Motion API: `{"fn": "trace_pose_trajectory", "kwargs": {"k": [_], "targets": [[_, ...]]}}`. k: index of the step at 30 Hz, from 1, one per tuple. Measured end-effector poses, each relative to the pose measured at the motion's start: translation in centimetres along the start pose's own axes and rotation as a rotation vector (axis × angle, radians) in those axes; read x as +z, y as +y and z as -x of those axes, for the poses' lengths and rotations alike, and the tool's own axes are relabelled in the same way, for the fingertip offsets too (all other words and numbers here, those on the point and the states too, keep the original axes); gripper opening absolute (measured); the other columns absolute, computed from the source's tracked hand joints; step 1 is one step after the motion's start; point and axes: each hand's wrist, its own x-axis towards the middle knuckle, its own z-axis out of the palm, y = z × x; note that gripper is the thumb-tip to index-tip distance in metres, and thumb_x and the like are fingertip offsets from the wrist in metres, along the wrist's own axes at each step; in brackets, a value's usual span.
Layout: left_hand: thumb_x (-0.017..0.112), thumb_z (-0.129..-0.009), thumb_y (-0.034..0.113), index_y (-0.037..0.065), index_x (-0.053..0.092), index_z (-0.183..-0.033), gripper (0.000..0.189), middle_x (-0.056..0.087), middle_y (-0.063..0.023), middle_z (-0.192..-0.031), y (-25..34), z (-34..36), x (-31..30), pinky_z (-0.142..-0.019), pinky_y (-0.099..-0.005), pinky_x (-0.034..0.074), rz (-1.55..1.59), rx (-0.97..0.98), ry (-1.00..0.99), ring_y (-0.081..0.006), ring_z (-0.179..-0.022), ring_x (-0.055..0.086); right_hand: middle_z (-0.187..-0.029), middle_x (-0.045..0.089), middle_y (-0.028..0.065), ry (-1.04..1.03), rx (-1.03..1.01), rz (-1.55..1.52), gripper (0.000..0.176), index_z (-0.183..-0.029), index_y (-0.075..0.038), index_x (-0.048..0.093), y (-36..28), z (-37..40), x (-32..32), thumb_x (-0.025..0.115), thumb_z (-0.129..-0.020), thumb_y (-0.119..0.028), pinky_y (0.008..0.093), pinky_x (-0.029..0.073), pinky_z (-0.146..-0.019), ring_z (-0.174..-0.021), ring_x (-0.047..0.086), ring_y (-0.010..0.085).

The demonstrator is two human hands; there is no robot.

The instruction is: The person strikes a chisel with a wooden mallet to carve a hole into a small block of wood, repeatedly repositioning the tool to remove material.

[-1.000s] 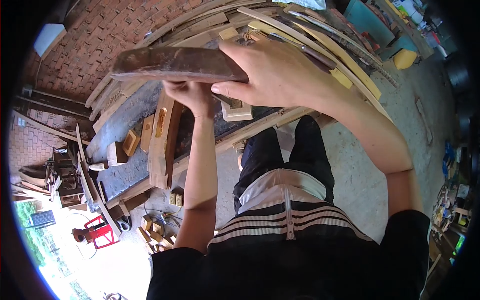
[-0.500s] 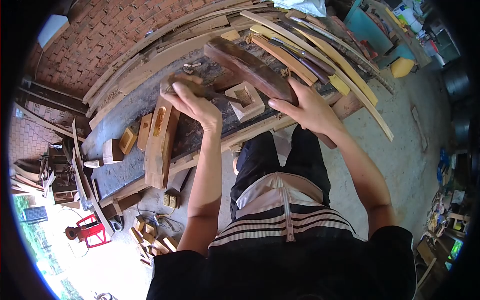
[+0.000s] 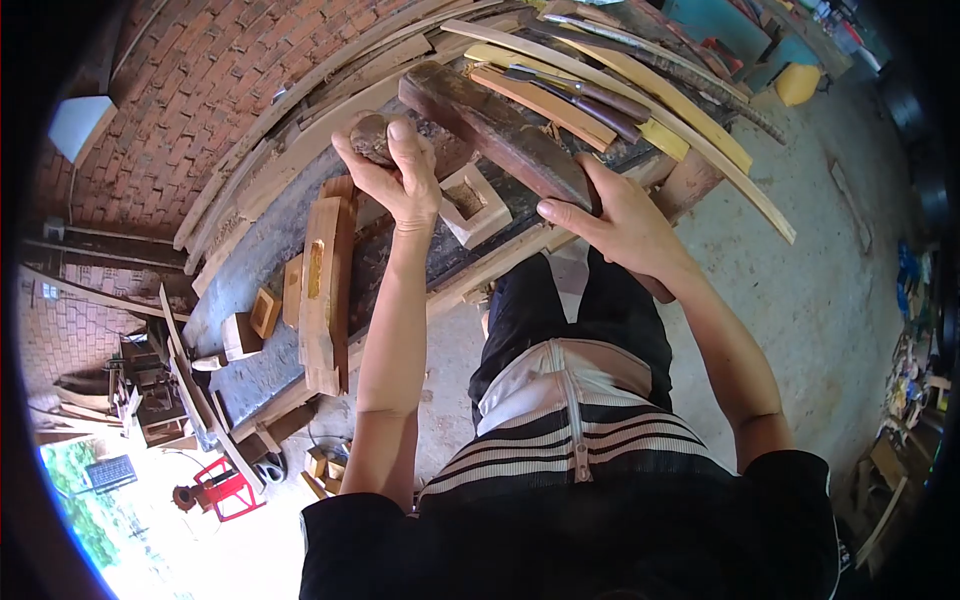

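Note:
My left hand (image 3: 395, 175) is closed around a chisel, and the round wooden butt of the chisel's handle (image 3: 371, 138) points up towards me. The hand hides the chisel's blade. In my right hand (image 3: 625, 220) is a long, dark wooden mallet (image 3: 500, 135), its thick end reaching up and left over the bench, near my left hand but apart from it. Just right of my left wrist, a pale wooden block (image 3: 478, 222) with a squared hollow sits on the dark workbench (image 3: 385, 262). Left of that wrist lies a thicker timber (image 3: 322, 300) with a slot cut in it.
Two more chisels (image 3: 590, 100) lie on wooden strips at the bench's far right. Long curved boards (image 3: 265, 165) line the back edge by the brick wall. Small wooden blocks (image 3: 240, 335) stand at the left. A red stool (image 3: 230, 490) is on the floor.
My left hand has lifted and turned, bringing the chisel away from the hollowed block and its handle butt towards me. My right hand keeps the mallet almost still. The view has shifted slightly.

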Motion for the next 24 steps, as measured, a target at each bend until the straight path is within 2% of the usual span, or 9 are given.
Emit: {"fn": "trace_pose_trajectory", "kwargs": {"k": [1,3,6,11,14,15,19,22,24], "targets": [[0.060,-0.101,0.024,0.008,0.037,-0.107,0.029,0.052,-0.0055,-0.074,-0.4,-0.1,-0.1,-0.036,-0.0233,0.036,-0.002,-0.002,-0.007,-0.0079,-0.044,0.045,-0.080,0.067,0.0243,0.003,0.004,-0.006,0.065,-0.110,0.004,0.056,0.1,-0.2,0.0,0.065,-0.088,-0.057,0.0469,0.053,-0.071,-0.078,0.069,0.0416],[0.072,-0.090,0.012,0.004,0.049,-0.095,0.025,0.052,-0.0019,-0.077,-1.3,-0.3,-0.5,-0.058,-0.0249,0.042,-0.250,-0.014,0.041,-0.0097,-0.061,0.047,-0.081,0.068,0.0219,0.137,-0.144,0.016,0.064,-0.112,0.003,0.057,-0.1,-0.9,0.2,0.065,-0.088,-0.055,0.0449,0.053,-0.070,-0.077,0.069,0.0395],[0.073,-0.086,0.006,0.004,0.051,-0.087,0.022,0.053,-0.0022,-0.076,-1.3,-0.2,0.1,-0.064,-0.0272,0.042,-0.338,0.000,0.087,-0.0119,-0.067,0.047,-0.084,0.069,0.0199,0.312,-0.431,-0.102,0.060,-0.110,0.003,0.060,-4.0,-2.9,-1.4,0.065,-0.089,-0.054,0.0432,0.053,-0.070,-0.076,0.069,0.0386],[0.070,-0.079,0.005,0.002,0.053,-0.093,0.022,0.055,-0.0055,-0.084,-2.2,-0.6,-0.9,-0.073,-0.0283,0.046,-0.338,0.137,0.046,-0.0152,-0.075,0.052,-0.079,0.070,0.0174,0.344,-0.611,-0.143,0.051,-0.104,-0.001,0.064,-10.2,-5.7,-3.9,0.071,-0.085,-0.047,0.0424,0.055,-0.069,-0.071,0.070,0.0353],[0.077,-0.073,0.006,0.001,0.057,-0.106,0.039,0.061,-0.0071,-0.096,-2.9,-0.1,-1.7,-0.083,-0.0300,0.048,-0.051,-0.036,0.106,-0.0171,-0.088,0.060,-0.074,0.069,0.0175,0.022,-0.434,0.158,0.048,-0.102,-0.002,0.064,-10.4,-5.9,-3.1,0.071,-0.084,-0.046,0.0433,0.055,-0.067,-0.068,0.070,0.0339],[0.083,-0.070,0.011,0.000,0.057,-0.113,0.051,0.064,-0.0074,-0.106,-2.7,0.0,-2.3,-0.091,-0.0334,0.049,-0.118,-0.164,-0.026,-0.0174,-0.099,0.062,-0.072,0.068,0.0183,0.007,-0.495,0.348,0.047,-0.101,-0.003,0.064,-10.4,-6.3,-2.7,0.068,-0.085,-0.047,0.0451,0.056,-0.065,-0.067,0.070,0.0352],[0.086,-0.071,0.016,-0.001,0.057,-0.119,0.058,0.064,-0.0076,-0.113,-2.8,1.0,-1.3,-0.093,-0.0364,0.050,-0.013,-0.125,-0.010,-0.0175,-0.104,0.061,-0.074,0.067,0.0176,-0.027,-0.517,0.355,0.041,-0.103,-0.003,0.059,-11.5,-6.0,-3.9,0.071,-0.088,-0.039,0.0426,0.051,-0.059,-0.065,0.067,0.0366],[0.087,-0.071,0.017,0.000,0.057,-0.117,0.058,0.063,-0.0070,-0.111,-2.8,1.4,0.4,-0.092,-0.0341,0.050,-0.233,0.028,0.235,-0.0174,-0.101,0.061,-0.070,0.068,0.0178,0.103,-0.572,0.188,0.043,-0.101,-0.003,0.064,-12.2,-5.6,-3.4,0.068,-0.085,-0.043,0.0452,0.056,-0.062,-0.067,0.071,0.0340],[0.086,-0.072,0.017,-0.001,0.056,-0.117,0.057,0.063,-0.0070,-0.109,-2.7,1.3,-1.7,-0.090,-0.0335,0.050,-0.257,0.023,0.156,-0.0172,-0.099,0.061,-0.070,0.066,0.0157,0.029,-0.472,0.289,0.048,-0.112,-0.002,0.058,-11.2,-5.4,-2.3,0.071,-0.087,-0.041,0.0421,0.053,-0.060,-0.064,0.067,0.0370]]}}
